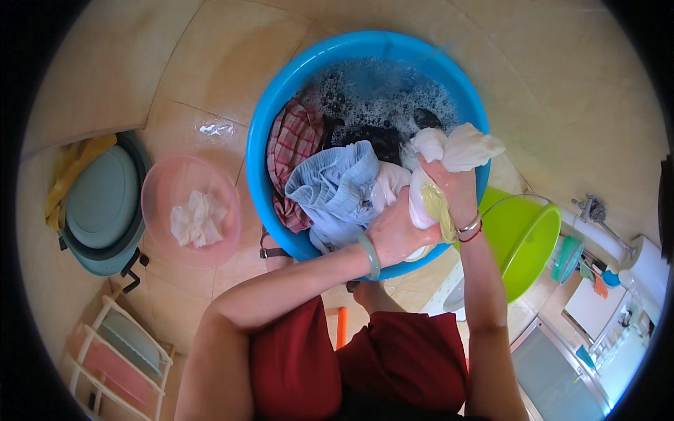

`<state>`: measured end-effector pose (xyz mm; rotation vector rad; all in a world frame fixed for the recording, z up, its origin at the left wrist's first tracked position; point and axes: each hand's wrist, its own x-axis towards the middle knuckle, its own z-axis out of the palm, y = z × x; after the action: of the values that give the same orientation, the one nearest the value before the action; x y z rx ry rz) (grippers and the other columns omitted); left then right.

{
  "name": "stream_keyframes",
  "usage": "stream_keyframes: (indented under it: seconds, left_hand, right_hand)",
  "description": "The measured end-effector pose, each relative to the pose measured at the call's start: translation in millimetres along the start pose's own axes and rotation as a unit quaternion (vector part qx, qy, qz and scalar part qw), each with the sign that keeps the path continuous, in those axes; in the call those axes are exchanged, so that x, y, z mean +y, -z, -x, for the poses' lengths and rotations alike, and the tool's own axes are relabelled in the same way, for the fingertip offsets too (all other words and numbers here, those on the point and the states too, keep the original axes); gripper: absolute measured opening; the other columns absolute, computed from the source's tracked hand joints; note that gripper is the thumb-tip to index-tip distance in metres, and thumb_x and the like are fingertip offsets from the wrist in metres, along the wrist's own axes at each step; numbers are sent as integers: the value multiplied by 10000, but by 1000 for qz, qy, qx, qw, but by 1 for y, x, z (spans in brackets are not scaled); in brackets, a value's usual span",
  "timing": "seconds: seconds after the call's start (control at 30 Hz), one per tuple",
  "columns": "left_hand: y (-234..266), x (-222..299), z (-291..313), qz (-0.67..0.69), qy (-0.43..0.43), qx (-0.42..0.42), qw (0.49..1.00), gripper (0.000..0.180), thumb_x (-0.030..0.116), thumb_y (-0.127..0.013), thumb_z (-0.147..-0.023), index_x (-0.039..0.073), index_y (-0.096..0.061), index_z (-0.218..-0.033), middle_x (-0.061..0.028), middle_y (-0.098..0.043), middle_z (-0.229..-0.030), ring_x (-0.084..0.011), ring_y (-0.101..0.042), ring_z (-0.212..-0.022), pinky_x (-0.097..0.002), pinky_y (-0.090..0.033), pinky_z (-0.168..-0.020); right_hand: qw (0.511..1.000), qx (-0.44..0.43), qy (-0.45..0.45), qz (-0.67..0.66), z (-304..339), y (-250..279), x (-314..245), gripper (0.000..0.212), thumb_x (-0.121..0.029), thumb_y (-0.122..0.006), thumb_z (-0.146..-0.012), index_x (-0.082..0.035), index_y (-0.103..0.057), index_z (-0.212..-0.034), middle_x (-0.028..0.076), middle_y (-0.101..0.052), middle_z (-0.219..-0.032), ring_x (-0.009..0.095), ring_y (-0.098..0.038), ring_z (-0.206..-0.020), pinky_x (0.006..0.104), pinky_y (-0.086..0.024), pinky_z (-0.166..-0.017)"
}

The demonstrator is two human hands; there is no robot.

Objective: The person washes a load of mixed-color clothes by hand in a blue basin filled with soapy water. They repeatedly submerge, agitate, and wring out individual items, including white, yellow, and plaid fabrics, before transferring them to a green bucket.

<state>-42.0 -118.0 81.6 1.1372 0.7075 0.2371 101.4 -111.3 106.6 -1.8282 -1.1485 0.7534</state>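
The white cloth (474, 149) hangs over the right side of the blue tub (257, 165), its bunched end overlapping the rim in view. Toward the far edge, foamy water (393, 81) gives more open room. The left hand (394, 231) and right hand (460, 193) both grasp this cloth, which bulges beyond the right one. Outside stands a green bucket (536, 263).

Light is soft and bright, with glare on the floor (216, 129) left of the blue tub (258, 147), washed-out patches far to its lower right, and black-rimmed fisheye bending around it
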Motion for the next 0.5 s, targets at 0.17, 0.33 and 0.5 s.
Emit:
stream_keyframes:
  seconds: [0.17,0.33,0.5]
  left_hand:
    - [26,32,8,348,41,-167,922,1155,362,-732,-814,22,146,-1484,-201,-329,-1447,-251,-346,-1342,-338,-313,-1084]
    - [15,35,-10,181,-89,-72,977,1143,303,-776,-792,-63,73,-1465,-220,-431,-1348,-218,-455,-1244,-316,-380,-1029]
    - [23,61,4,442,171,-80,877,530,130,-717,-843,22,-446,-1285,-83,-637,-1070,-162,-632,-977,-300,-503,-882]
  right_hand:
    - [897,8,-306,-320,9,18,-39,179,-72,-675,-831,-34,-617,-996,12,-614,-956,92,-586,-817,250,-477,-696]
    - [949,-15,-206,-236,16,15,-27,376,-89,-658,-858,-11,-517,-1198,51,-578,-1123,134,-561,-1015,275,-458,-869]
    - [883,-121,-291,-348,7,37,7,664,-574,-443,-950,-38,-454,-1342,46,-554,-1266,128,-564,-1012,271,-441,-875]
